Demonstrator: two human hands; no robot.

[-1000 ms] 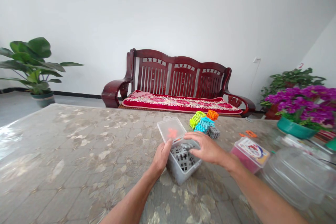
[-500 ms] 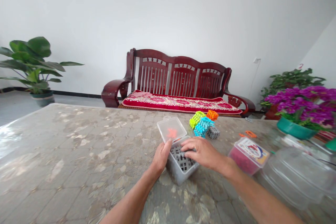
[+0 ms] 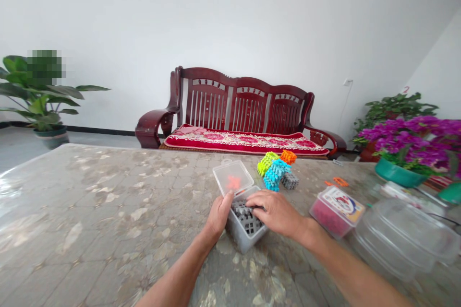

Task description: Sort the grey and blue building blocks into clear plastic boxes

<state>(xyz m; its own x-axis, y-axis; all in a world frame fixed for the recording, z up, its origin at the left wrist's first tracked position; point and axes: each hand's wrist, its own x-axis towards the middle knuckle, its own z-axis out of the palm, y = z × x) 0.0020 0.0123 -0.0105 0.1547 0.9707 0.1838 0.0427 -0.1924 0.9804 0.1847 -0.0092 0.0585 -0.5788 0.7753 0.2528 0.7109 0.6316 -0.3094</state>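
Note:
A clear plastic box (image 3: 245,242) stands on the table, filled with grey lattice-like building pieces (image 3: 248,223). Its hinged lid (image 3: 224,178) is swung back, with orange pieces (image 3: 234,182) seen on or through it. My left hand (image 3: 219,213) grips the box's left wall near the hinge, thumb over the rim. Fingers bent, my right hand (image 3: 275,211) reaches over the right rim onto the grey pieces; its fingertips are partly hidden. Just behind sit joined clusters of pieces: lime (image 3: 267,163), blue (image 3: 276,174), orange (image 3: 288,157) and grey (image 3: 290,181).
To the right stands a closed box of red pieces (image 3: 333,218) with a labelled lid. Beside it lies a large clear plastic container (image 3: 399,240). Loose orange pieces (image 3: 340,182) and a teal pot of purple flowers (image 3: 401,172) are farther back. A wooden bench (image 3: 248,105) stands beyond the table.
The whole view has shifted slightly. My left hand keeps its hold on the box, and my right fingers remain on the grey pieces with little visible movement.

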